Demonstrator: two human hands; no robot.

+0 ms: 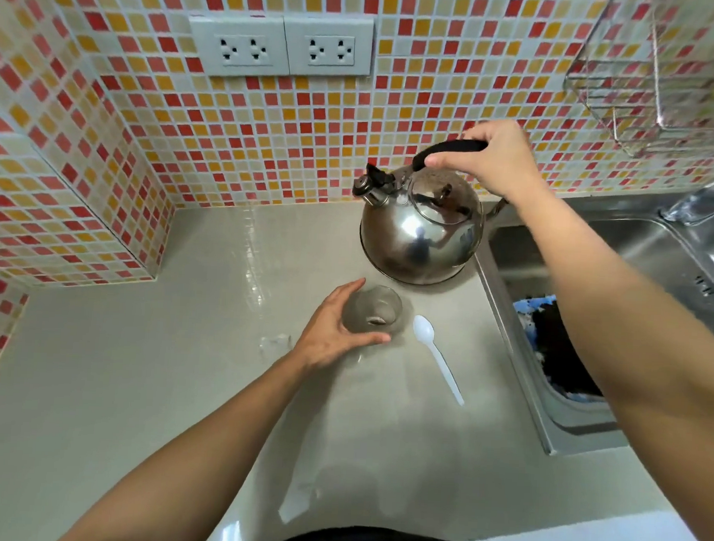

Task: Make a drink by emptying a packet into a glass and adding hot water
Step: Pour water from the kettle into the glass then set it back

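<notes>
A clear glass stands on the grey counter with a little dark powder at its bottom. My left hand wraps around its left side and holds it. Behind it, a shiny steel kettle with a black handle is tilted slightly, its spout pointing left. My right hand grips the handle from above. A white plastic spoon lies on the counter just right of the glass. A clear torn packet piece lies left of my left wrist.
A steel sink lies to the right, with a dark and blue thing in its basin. Wall sockets sit on the mosaic tiles behind. A wire rack hangs at the top right. Another clear wrapper piece lies near the counter's front.
</notes>
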